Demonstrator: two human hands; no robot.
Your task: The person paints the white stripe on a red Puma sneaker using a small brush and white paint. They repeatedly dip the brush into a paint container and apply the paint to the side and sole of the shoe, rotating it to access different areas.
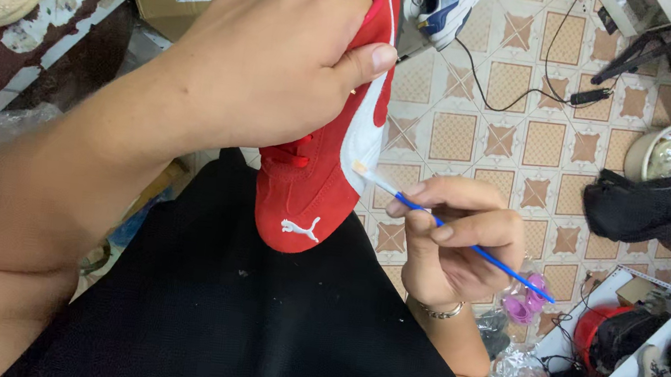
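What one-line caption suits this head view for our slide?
Left hand holds a red suede sneaker upright while the right hand touches a blue-handled brush to its white sole edge.

One head-worn camera looks steeply down from close above the lap; the left hand (269, 65) fills eleven o'clock, the right hand (454, 243) sits at four, tiled floor (528, 92) beyond.

Shoe repair workshop, scattered shoes (442, 4), cluttered shelf (649, 363)
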